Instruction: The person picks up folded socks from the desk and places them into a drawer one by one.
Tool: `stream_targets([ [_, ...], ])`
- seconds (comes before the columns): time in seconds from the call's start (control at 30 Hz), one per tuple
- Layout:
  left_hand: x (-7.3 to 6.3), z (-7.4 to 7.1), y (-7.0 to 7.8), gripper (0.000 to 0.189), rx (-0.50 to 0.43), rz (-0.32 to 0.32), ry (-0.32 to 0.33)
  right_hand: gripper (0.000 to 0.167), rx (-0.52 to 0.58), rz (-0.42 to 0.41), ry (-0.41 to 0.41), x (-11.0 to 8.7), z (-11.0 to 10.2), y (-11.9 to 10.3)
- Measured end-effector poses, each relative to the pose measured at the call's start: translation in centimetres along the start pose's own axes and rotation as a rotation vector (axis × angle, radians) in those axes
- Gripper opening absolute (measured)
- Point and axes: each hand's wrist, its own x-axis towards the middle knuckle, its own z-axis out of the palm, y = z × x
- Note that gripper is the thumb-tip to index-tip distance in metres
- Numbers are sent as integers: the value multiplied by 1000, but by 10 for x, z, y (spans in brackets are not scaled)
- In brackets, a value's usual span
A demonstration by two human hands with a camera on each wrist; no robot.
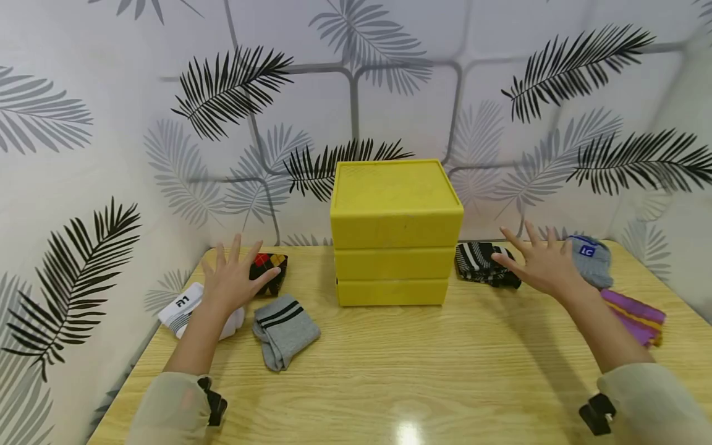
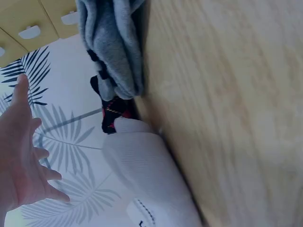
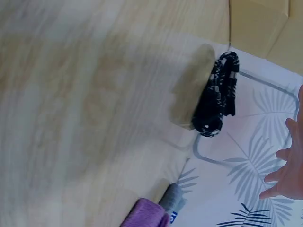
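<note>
Black-and-white knitted socks, folded into an oblong bundle (image 1: 481, 262), lie right of centre in the head view, just left of the spread right hand (image 1: 542, 262), the nearer one; their long axis slopes down rightward. At left, the left hand (image 1: 230, 281), also spread, is nearest white, black-lettered socks (image 1: 180, 311) and red-and-black checked socks (image 1: 276, 272).

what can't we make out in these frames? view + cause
- Head: middle of white sock, behind left forearm.
- Head: part of argyle sock, behind left hand.
- Head: inside of yellow three-tier box, walled off.
- Right wrist: rest of purple sock, bottom edge.
</note>
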Motion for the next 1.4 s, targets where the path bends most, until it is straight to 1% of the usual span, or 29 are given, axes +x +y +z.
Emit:
stream_targets([
  [0.1,5,-7,7,79,-13,43,78,73,31,-14,37,1,-11,-4],
  [0.17,8,-15,14,76,-17,77,124,72,47,-25,61,3,-22,-9],
  [0.23,10,-26,25,74,-31,114,160,71,38,-43,86,4,-34,-16],
  [0.33,13,-44,44,74,-29,166,182,69,22,-75,129,5,-54,-28],
  [0.43,15,-59,66,76,-20,227,200,67,24,-117,163,7,-72,-46],
  [0.53,19,-68,89,75,-5,307,229,65,51,-174,176,8,-86,-68],
  [0.6,23,-71,105,74,13,365,251,64,65,-225,181,10,-91,-84],
  [0.7,30,-70,126,72,80,449,292,63,62,-303,191,14,-92,-109],
  [0.77,34,-68,137,70,122,487,302,62,44,-345,197,17,-88,-125],
  [0.83,38,-64,146,67,146,521,309,62,12,-379,206,20,-83,-138],
  [0.9,43,-59,152,63,140,550,317,61,-34,-402,228,21,-76,-149],
  [0.97,46,-53,153,60,123,576,346,59,-70,-422,266,23,-68,-157],
  [1.03,49,-47,152,56,100,599,394,57,-102,-437,330,25,-61,-163],
  [1.13,51,-40,150,55,54,620,457,55,-119,-458,459,28,-51,-166],
  [1.23,51,-36,150,56,13,620,485,54,-117,-489,576,31,-43,-165],
  [1.3,50,-36,150,56,-2,614,495,54,-111,-510,621,33,-39,-163],
  [1.4,47,-35,154,55,3,598,513,53,-89,-531,648,34,-35,-159],
])
